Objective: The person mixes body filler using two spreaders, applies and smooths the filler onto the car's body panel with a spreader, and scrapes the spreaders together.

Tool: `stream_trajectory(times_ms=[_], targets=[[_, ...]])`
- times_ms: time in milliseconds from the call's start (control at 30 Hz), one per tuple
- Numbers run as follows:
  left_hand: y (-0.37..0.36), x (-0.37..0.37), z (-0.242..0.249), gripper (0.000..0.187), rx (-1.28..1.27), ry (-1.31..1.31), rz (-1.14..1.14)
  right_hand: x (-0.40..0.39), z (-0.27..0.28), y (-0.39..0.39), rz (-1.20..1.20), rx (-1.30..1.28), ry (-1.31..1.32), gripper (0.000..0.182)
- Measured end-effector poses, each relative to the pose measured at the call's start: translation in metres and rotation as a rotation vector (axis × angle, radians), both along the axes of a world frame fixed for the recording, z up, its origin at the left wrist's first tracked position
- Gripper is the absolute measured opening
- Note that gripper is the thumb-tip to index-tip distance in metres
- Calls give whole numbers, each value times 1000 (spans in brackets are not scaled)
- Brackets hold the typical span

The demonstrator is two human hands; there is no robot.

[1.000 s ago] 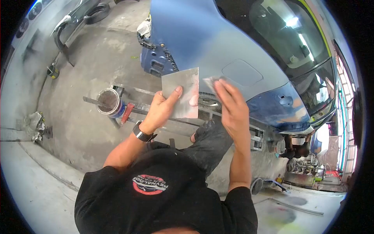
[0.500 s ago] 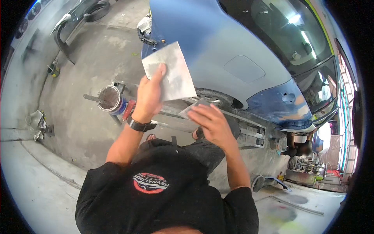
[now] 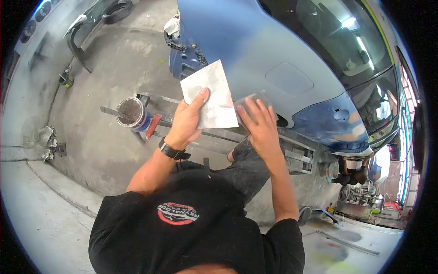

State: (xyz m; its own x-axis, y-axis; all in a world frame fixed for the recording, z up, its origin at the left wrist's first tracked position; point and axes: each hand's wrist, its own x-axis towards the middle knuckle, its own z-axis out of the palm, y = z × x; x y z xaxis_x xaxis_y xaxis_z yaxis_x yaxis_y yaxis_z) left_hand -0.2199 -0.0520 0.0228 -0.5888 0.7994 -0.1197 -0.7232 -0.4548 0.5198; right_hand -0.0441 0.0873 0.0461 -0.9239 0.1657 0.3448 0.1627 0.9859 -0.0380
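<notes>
My left hand (image 3: 187, 122) grips a square grey metal mixing plate (image 3: 210, 93), smeared with pale filler, thumb on its face. My right hand (image 3: 259, 125) holds a small flat spreader (image 3: 251, 100) with its edge against the plate's right side. Both are held up in front of the blue car's rear quarter panel (image 3: 255, 50), which has a wide sanded grey patch around the fuel flap (image 3: 289, 78). A black watch sits on my left wrist.
An open tin (image 3: 130, 112) with a stick across it stands on a metal frame to the left. A wheel (image 3: 255, 112) and lift rails (image 3: 296, 153) are under the car. Bumper parts and a tyre (image 3: 116, 10) lie on the concrete floor at the far left.
My left hand lowered the plate slightly and moved it right. My right hand rose from below the plate and brought the spreader up to the plate's right edge.
</notes>
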Motion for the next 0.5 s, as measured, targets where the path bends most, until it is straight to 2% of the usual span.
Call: stream_trajectory(times_ms=[33, 67, 167, 267, 367, 400, 500], targets=[[-2, -1, 2, 26, -14, -1, 24, 4, 1, 1, -50, 99, -122, 58], [-2, -2, 4, 25, -34, 42, 55, 7, 3, 2, -86, 55, -129, 54], [0, 1, 3, 22, -140, 186, 145, -4, 20, -10, -139, -166, 346, 51], [4, 6, 0, 27, -353, 438, 206, -9, 6, -38, -50, 33, 88, 48], [8, 12, 3, 28, -274, 310, 255, -3, 41, -34, -79, 197, 52, 46], [5, 14, 1, 28, -303, 337, 214, -3, 39, -28, -119, 137, 197, 47], [1, 10, -3, 27, -365, 420, 114, -14, 17, -34, -25, 217, 60, 47]])
